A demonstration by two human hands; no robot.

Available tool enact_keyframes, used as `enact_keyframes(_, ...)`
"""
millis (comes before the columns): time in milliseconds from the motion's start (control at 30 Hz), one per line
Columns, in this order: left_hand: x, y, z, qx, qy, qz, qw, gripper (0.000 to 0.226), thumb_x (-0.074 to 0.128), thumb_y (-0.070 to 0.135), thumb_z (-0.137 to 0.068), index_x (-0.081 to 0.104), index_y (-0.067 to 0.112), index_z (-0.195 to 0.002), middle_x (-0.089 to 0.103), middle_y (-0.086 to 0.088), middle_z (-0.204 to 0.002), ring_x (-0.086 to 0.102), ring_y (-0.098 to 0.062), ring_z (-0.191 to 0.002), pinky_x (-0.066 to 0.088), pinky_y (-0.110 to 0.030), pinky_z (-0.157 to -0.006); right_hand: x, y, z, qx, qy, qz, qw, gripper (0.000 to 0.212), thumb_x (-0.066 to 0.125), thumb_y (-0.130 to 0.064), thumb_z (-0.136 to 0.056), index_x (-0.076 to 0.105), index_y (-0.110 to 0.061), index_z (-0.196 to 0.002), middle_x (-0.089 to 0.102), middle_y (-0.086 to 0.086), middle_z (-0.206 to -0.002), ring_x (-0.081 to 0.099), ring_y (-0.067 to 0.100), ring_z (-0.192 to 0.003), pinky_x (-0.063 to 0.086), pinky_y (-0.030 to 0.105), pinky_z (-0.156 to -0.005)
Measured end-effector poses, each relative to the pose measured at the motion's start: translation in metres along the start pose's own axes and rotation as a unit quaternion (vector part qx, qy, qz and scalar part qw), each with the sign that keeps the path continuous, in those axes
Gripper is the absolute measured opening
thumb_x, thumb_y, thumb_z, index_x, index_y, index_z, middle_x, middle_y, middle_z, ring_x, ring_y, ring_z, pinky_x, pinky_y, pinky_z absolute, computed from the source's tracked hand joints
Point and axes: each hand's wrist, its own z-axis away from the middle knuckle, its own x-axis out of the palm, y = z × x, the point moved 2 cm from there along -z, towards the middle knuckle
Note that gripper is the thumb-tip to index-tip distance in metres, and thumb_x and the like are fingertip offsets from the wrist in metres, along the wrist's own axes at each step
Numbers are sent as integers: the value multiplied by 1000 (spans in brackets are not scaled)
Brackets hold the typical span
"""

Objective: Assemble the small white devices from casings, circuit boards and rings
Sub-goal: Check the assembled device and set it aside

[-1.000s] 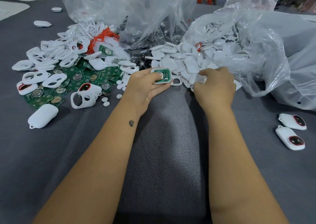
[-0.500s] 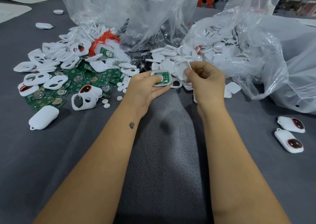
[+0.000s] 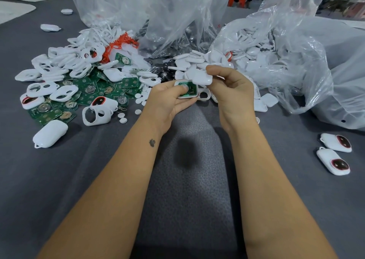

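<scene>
White finished devices (image 3: 334, 153): 2; hands: 2, each gripping 1 casing.

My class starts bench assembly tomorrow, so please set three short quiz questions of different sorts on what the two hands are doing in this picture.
1. True or false: the left hand holds a casing with a green board seated in it.
2. What does the right hand pinch? A) a flat white cover B) an orange ring C) a loose board
3. How many finished devices lie on the grey table at far right?

Key: 1 true; 2 A; 3 two.
</scene>
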Motion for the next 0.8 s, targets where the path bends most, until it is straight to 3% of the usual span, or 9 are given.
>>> enact_keyframes(133, 0, -1, 0, 2, -1, -3, 1000, 20, 50, -8, -93, 65, 4, -94, 76, -9, -79, 74, -20, -78, 58, -25, -66, 1, -1, 2, 19, -5, -20, 1000, 28, 56, 12, -78, 73, -10, -75, 72, 5, -93, 65, 15, -93, 52, 24, -80)
enact_keyframes(233, 0, -1, 0, 5, -5, -9, 1000, 21, 49, -8, -93, 66, 5, -95, 76, -8, -80, 74, -20, -79, 59, -25, -67, 3, -2, 5, 4, 11, 12, 1000, 17, 65, 12, -80, 71, -4, -81, 70, 7, -89, 65, 13, -86, 51, 24, -80)
enact_keyframes(333, 0, -1, 1, 10, -10, -15, 1000, 22, 48, -7, -94, 66, 6, -95, 76, -6, -79, 74, -17, -77, 58, -24, -66, 4, -3, 6, 4, 33, 41, 999, 26, 68, 14, -78, 66, -10, -84, 66, -1, -78, 62, 8, -70, 51, 20, -70)
enact_keyframes(433, 1, 0, 1, 18, -10, -7, 1000, 21, 49, -6, -95, 66, 7, -94, 76, -4, -78, 74, -16, -76, 58, -23, -65, 3, -3, 6, 17, 46, 64, 997, 33, 68, 12, -79, 65, -15, -96, 61, 0, -89, 60, 5, -69, 52, 19, -72)
enact_keyframes(500, 2, 0, 1, 27, -19, -3, 999, 21, 49, -5, -95, 66, 8, -95, 76, -3, -81, 74, -15, -78, 58, -23, -67, 1, -3, 5, 30, 50, 91, 994, 29, 68, 10, -80, 67, -13, -98, 61, 0, -79, 59, 3, -65, 52, 19, -73)
enact_keyframes(600, 3, 0, 3, 40, -25, 0, 999, 21, 49, -5, -95, 67, 8, -96, 76, -3, -82, 74, -15, -78, 57, -23, -67, -1, -2, 4, 44, 47, 132, 989, 24, 67, 5, -81, 70, -15, -94, 65, 5, -76, 60, 12, -72, 53, 29, -78)
enact_keyframes(700, 3, 1, 2, 48, -21, 6, 999, 22, 48, -6, -95, 67, 8, -94, 76, -4, -81, 74, -15, -78, 58, -23, -67, -4, -1, 3, 45, 29, 171, 984, 25, 66, 2, -84, 70, -15, -102, 67, 4, -90, 60, 15, -81, 52, 26, -79)
enact_keyframes(800, 1, 2, 1, 44, -16, 14, 999, 22, 49, -6, -95, 66, 7, -95, 76, -5, -82, 74, -16, -79, 58, -24, -67, -5, -1, 2, 41, 7, 200, 979, 25, 64, 2, -85, 69, -15, -103, 69, 7, -99, 63, 19, -89, 55, 33, -87)
